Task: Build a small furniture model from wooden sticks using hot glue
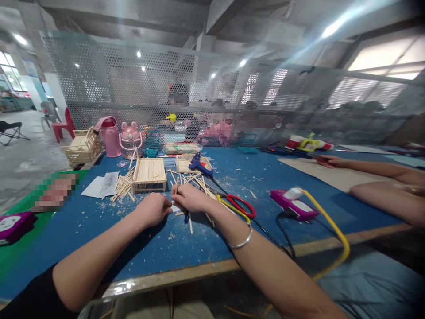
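Observation:
My left hand (153, 208) and my right hand (190, 198) rest close together on the blue table (99, 230), both with fingers curled in a pinch. Between them they grip a small wooden stick piece (175, 204), too small to see clearly. A silver bangle (241, 241) circles my right wrist. Loose wooden sticks (195, 181) lie scattered just beyond my hands. A small wooden stick box (149, 175) stands behind my left hand. A blue glue gun (198, 165) lies further back.
Red and yellow handled scissors (237, 206) lie to the right of my right hand. A purple device (292, 201) with a yellow cable sits further right. Another person's arms (381, 181) rest at the right. A wooden basket (83, 148), pink jugs (111, 135) and a mesh screen stand behind.

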### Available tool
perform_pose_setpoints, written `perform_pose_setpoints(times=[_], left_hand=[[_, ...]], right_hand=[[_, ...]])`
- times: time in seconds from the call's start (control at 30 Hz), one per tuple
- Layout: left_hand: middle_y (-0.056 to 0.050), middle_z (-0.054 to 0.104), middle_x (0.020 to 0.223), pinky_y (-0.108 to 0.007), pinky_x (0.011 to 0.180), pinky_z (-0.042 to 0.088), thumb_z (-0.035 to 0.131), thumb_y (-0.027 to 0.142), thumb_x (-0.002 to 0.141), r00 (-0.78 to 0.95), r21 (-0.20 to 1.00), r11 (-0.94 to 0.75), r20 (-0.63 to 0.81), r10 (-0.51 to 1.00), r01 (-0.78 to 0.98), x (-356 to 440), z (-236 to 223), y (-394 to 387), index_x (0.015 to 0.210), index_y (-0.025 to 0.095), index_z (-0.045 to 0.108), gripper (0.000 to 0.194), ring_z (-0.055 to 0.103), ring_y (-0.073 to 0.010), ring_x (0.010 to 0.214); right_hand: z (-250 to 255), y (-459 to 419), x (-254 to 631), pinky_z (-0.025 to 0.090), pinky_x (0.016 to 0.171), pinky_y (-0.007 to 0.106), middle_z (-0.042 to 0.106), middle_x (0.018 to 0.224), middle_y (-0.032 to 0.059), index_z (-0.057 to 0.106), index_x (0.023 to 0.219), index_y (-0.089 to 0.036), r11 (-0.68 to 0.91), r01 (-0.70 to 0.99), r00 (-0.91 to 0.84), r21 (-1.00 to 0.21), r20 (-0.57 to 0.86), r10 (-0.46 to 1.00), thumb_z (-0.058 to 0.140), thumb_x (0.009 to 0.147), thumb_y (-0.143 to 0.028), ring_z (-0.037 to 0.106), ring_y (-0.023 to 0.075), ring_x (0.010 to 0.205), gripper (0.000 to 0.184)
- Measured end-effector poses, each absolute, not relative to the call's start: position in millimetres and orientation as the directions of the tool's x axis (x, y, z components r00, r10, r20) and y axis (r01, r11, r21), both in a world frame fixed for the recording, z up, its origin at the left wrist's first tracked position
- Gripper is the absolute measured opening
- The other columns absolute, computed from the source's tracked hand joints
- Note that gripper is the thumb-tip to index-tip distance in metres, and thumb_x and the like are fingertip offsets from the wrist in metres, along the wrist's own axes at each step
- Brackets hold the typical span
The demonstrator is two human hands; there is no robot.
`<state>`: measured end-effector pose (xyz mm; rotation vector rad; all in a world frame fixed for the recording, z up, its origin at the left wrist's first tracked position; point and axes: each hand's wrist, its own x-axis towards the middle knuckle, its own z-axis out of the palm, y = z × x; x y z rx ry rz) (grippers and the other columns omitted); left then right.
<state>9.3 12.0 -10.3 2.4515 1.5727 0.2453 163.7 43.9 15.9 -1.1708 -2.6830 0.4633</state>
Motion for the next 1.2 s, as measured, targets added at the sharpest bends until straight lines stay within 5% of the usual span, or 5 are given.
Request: perform_pose_setpoints(times=[0.37,0.57,0.67,0.9,1.2], left_hand=[[-0.002,0.059,0.058,-0.023,0.051,0.025,0.049,0.029,0.076,0.437,0.285,-0.423,0.017,0.899,0.860,9,-8,12,0.065,0.019,0.063,0.020,0.048,-0.0117,0.053],[-0.003,0.062,0.062,-0.022,0.055,0.032,0.051,0.030,0.077,0.436,0.329,-0.419,0.025,0.900,0.846,7,-10,13,0.073,0.019,0.066,0.019,0.054,-0.0139,0.061],[-0.004,0.063,0.066,-0.022,0.058,0.034,0.051,0.031,0.077,0.412,0.343,-0.398,0.033,0.910,0.851,7,-12,13,0.078,0.018,0.067,0.020,0.056,-0.0147,0.064],[-0.004,0.062,0.064,-0.022,0.056,0.030,0.049,0.030,0.078,0.439,0.324,-0.434,0.062,0.897,0.841,7,-10,10,0.071,0.017,0.065,0.021,0.054,-0.0140,0.061],[-0.001,0.054,0.054,-0.023,0.051,0.024,0.050,0.028,0.077,0.424,0.284,-0.415,0.033,0.905,0.864,9,-7,10,0.064,0.018,0.062,0.020,0.050,-0.0127,0.054]], right_hand=[[19,39,160,0.031,0.053,0.020,0.055,0.058,0.0008,0.047,0.057,-0.016,0.646,0.696,-0.672,-0.313,0.032,0.740,0.046,0.078,-0.013,0.046,0.0088,0.053,0.021],[16,50,172,0.036,0.049,0.018,0.052,0.053,-0.0039,0.040,0.068,-0.018,0.378,0.532,-0.637,-0.758,-0.064,0.768,0.039,0.083,-0.016,0.048,0.0077,0.047,0.015],[13,59,182,0.038,0.047,0.018,0.051,0.051,-0.0053,0.039,0.069,-0.018,0.278,0.464,-0.650,-0.841,-0.111,0.752,0.040,0.083,-0.018,0.048,0.0072,0.044,0.014],[12,57,180,0.035,0.047,0.018,0.052,0.053,-0.0045,0.044,0.067,-0.017,0.395,0.502,-0.661,-0.769,-0.047,0.749,0.044,0.081,-0.020,0.046,0.0069,0.045,0.014],[18,43,166,0.031,0.053,0.019,0.056,0.059,-0.0009,0.049,0.059,-0.015,0.661,0.637,-0.718,-0.396,0.005,0.696,0.047,0.078,-0.014,0.047,0.0082,0.054,0.019]])
